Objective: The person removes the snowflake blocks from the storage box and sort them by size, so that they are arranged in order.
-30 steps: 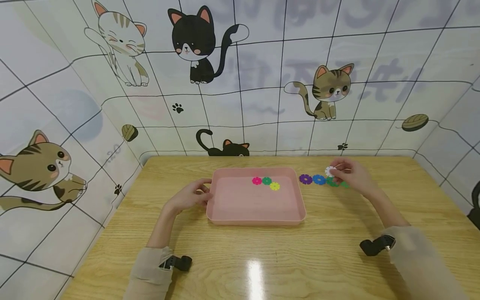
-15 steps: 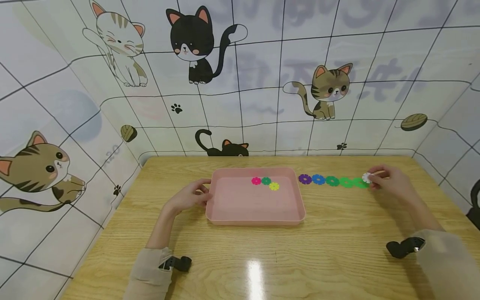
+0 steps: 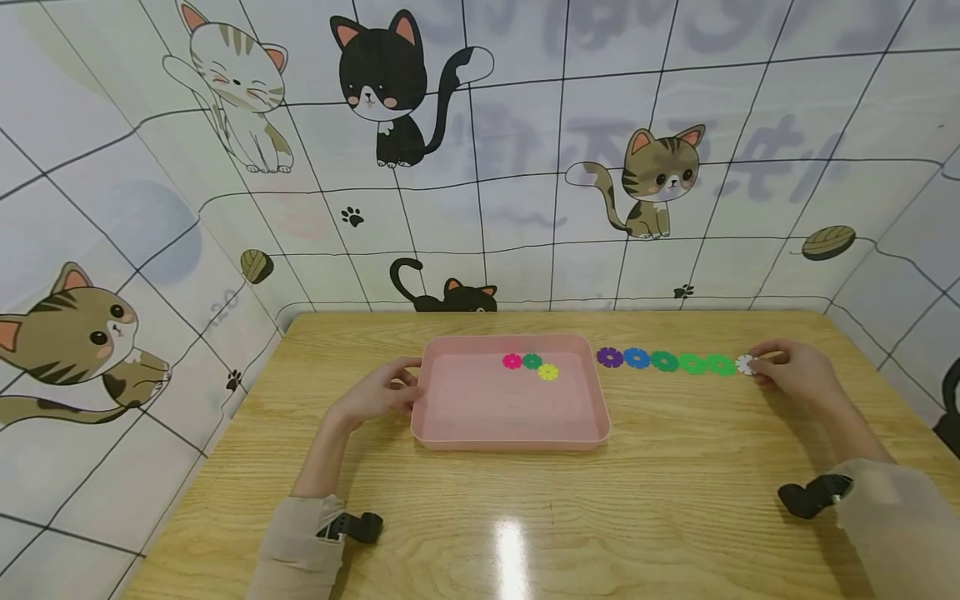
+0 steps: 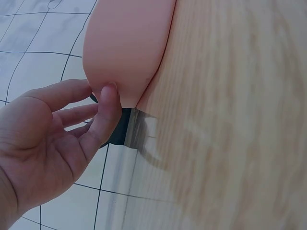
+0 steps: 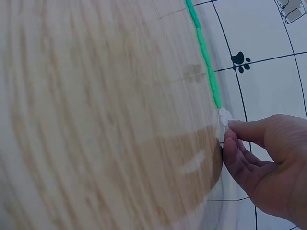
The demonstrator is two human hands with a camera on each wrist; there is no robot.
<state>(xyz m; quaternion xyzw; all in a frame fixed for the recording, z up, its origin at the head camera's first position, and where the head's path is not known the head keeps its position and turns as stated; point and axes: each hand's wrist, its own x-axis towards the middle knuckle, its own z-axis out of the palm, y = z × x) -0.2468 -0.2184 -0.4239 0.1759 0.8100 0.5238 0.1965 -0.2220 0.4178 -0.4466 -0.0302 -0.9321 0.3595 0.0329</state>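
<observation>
In the head view my right hand [image 3: 798, 371] pinches a white flower-shaped disc [image 3: 745, 365] between thumb and fingertips. That disc sits at the right end of a row, right beside a light green disc [image 3: 722, 365]. Leftward from there the row runs through another light green disc [image 3: 692, 363], a dark green disc [image 3: 664, 361], a blue disc [image 3: 637, 358] and a purple disc [image 3: 610, 357]. My left hand [image 3: 378, 390] holds the left edge of a pink tray [image 3: 480, 417]; the left wrist view has its thumb [image 4: 109, 96] against the tray's outer wall.
Inside the tray lie a pink disc [image 3: 512, 361], a green disc [image 3: 532, 361] and a yellow disc [image 3: 548, 372]. The wooden table [image 3: 570, 517] ends at a wall [image 3: 525, 208] covered with cat drawings, close behind the row.
My right hand has carried the white disc rightward over the row and lowered it at the right end, beside the last light green disc. The left hand stays at the tray.
</observation>
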